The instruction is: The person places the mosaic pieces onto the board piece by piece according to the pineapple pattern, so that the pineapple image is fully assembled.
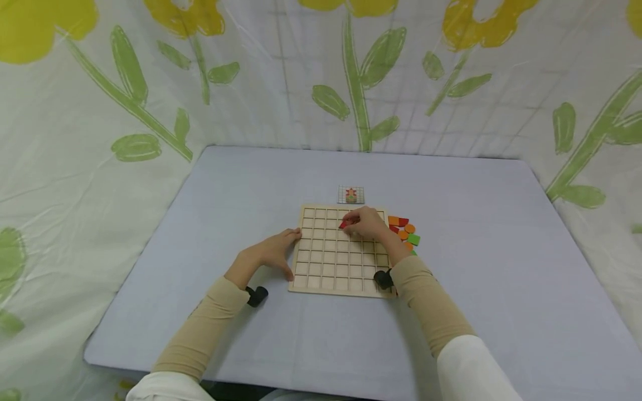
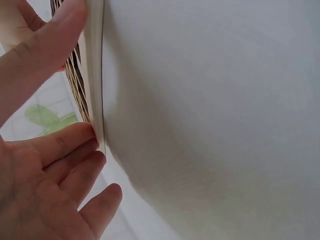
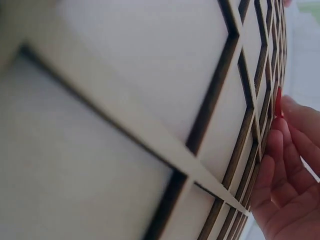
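A wooden grid board (image 1: 321, 258) lies flat on the table, divided into square cells. My left hand (image 1: 271, 250) rests at its left side, thumb and fingers spread apart and touching the edge (image 2: 95, 65). Over the board's upper middle, my right hand (image 1: 368, 224) pinches a small red piece (image 1: 343, 224) between thumb and fingertips. The right wrist view shows this red piece (image 3: 278, 102) close against the grid, partly covered by the fingers. Just beyond the board's far edge lies a small picture card (image 1: 351, 194) with a red, orange and green figure on a grid.
Several loose pieces lie along the board's right side, among them an orange disc (image 1: 409, 228), a green square (image 1: 413, 239) and a red piece (image 1: 403, 221). The right forearm partly hides them. A flower-printed curtain (image 1: 281, 100) hangs behind the pale table (image 1: 481, 234).
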The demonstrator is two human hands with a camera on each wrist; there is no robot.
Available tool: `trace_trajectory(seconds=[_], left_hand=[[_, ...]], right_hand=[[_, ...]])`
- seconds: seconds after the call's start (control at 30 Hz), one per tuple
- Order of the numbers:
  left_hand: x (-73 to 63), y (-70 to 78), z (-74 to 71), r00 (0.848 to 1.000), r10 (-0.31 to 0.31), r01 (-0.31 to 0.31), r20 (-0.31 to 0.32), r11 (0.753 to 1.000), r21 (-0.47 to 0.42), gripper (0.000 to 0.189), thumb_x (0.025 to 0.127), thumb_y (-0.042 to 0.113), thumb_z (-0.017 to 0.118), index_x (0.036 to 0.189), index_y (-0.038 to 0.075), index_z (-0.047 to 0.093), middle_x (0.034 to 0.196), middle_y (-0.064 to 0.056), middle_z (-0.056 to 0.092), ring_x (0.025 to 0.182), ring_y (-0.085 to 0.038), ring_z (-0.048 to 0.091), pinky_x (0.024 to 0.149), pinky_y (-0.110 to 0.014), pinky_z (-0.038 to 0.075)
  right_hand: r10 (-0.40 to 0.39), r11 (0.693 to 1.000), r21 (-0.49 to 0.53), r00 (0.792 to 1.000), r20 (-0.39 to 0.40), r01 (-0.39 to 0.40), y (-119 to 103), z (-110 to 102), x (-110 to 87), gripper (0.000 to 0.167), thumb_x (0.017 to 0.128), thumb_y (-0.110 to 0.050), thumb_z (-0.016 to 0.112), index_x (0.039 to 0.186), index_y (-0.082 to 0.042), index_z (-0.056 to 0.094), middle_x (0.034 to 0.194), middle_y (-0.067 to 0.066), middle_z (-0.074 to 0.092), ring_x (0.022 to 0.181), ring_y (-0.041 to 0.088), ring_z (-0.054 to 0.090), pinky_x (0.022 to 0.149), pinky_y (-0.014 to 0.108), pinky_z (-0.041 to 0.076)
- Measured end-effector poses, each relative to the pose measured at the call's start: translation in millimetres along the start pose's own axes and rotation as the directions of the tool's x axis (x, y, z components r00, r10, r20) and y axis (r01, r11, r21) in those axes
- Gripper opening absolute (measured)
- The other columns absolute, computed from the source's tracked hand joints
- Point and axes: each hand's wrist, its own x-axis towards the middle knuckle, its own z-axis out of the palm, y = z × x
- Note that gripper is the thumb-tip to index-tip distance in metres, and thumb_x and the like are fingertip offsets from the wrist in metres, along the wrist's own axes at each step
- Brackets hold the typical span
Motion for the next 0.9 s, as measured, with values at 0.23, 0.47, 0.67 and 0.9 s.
trace_trajectory(seconds=[0.23, 0.47, 0.67, 0.9], left_hand=[[-1.0, -1.6, 0.9, 1.0, 0.004, -0.004, 0.001, 1.0, -0.001, 0.106, 0.068, 0.022, 0.09, 0.147, -0.01, 0.027, 0.157, -0.023, 0.02, 0.144, -0.038, 0.021, 0.115, -0.047, 0.024], [0.0, -2.6, 1.7, 1.0, 0.001, -0.001, 0.003, 1.0, -0.008, 0.106, 0.068, 0.021, 0.089, 0.148, -0.01, 0.027, 0.158, -0.023, 0.019, 0.144, -0.038, 0.021, 0.115, -0.047, 0.024], [1.8, -3.2, 2.9, 1.0, -0.001, 0.001, 0.008, 1.0, -0.012, 0.106, 0.068, 0.022, 0.089, 0.148, -0.009, 0.027, 0.158, -0.022, 0.019, 0.144, -0.038, 0.021, 0.115, -0.047, 0.024], [1.8, -4.3, 2.6, 1.0, 0.003, -0.003, -0.002, 1.0, -0.005, 0.106, 0.068, 0.022, 0.09, 0.147, -0.01, 0.027, 0.157, -0.023, 0.02, 0.143, -0.038, 0.022, 0.115, -0.047, 0.024]], right_hand=[[0.013, 0.999, -0.049, 0.999, -0.045, -0.015, -2.8, 3.3, 1.8, 0.024, 0.096, -0.012, 0.06, 0.114, 0.0, 0.071, 0.11, 0.016, 0.07, 0.102, 0.03, 0.063, 0.087, 0.04, 0.052], [0.073, 0.994, -0.072, 0.994, -0.087, -0.08, -7.9, 4.2, 2.1, 0.021, 0.094, -0.014, 0.064, 0.109, -0.002, 0.074, 0.105, 0.013, 0.072, 0.093, 0.026, 0.064, 0.079, 0.037, 0.053], [0.077, 0.994, -0.066, 0.992, -0.101, -0.084, -6.7, 5.0, 0.9, 0.018, 0.093, -0.012, 0.066, 0.105, -0.002, 0.075, 0.1, 0.013, 0.072, 0.088, 0.025, 0.063, 0.074, 0.035, 0.052], [0.023, 0.998, -0.059, 0.989, -0.148, -0.032, -6.3, 0.0, -7.3, 0.024, 0.093, -0.015, 0.065, 0.11, 0.0, 0.073, 0.104, 0.014, 0.071, 0.095, 0.029, 0.065, 0.081, 0.04, 0.054]])
